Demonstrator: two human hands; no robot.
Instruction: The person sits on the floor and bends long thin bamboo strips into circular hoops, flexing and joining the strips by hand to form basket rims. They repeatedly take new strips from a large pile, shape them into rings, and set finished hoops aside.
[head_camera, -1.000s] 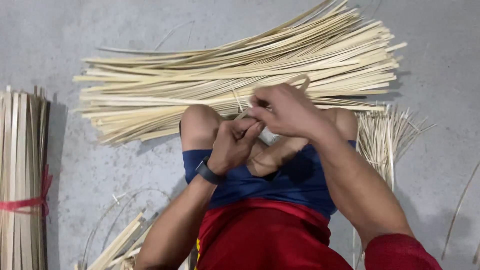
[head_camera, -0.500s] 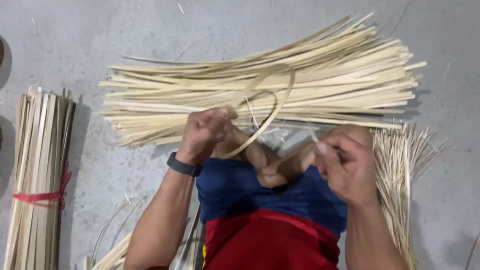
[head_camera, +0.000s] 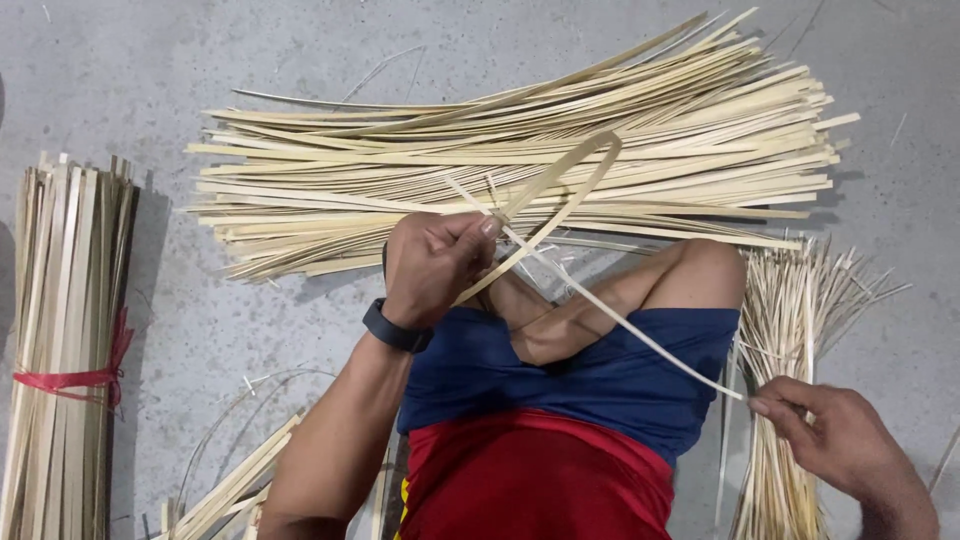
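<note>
At the centre of the frame a flat bamboo strip is bent into a looped strip (head_camera: 560, 190), its curve arching up over the big heap behind it. The left hand (head_camera: 432, 265) is clenched around the point where the loop's two ends cross, which keeps the springy curve from opening. From that same crossing a thin binding sliver (head_camera: 620, 315) runs diagonally down to the lower right, where the right hand (head_camera: 835, 440) pinches its far end between thumb and fingertips and draws it out straight, so it looks taut. Both hands work above the person's folded knees in blue shorts (head_camera: 580, 370), close to the body. The loose pile of long strips (head_camera: 500, 170) lies across the upper frame, a bundle of thin slivers (head_camera: 790, 300) at right, and a bundle tied with red band (head_camera: 65, 340) at left, all on the grey concrete floor (head_camera: 200, 60).
</note>
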